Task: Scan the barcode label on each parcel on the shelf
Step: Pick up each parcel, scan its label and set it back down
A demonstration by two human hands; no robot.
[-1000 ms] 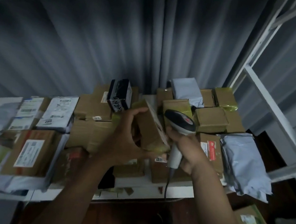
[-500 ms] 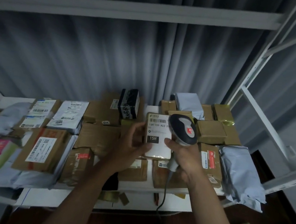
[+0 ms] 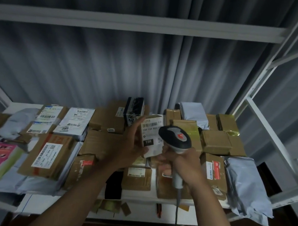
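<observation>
While the small parcel (image 3: 150,136) is held tilted above the middle of the shelf (image 3: 150,215), its white barcode label (image 3: 151,127) faces up toward the camera. To the parcel's left, the left hand (image 3: 128,144) grips its edge, fingers curled round it. Just right of the parcel, the scanner (image 3: 175,138) has its head overlapping the label's right end, and the right hand (image 3: 181,165) is wrapped round its handle. The likely failure is a missed read: the head sits so near that part of the barcode is probably outside its view. A one-sided hold could also let the parcel slip onto the brown boxes (image 3: 216,142) to its right.
</observation>
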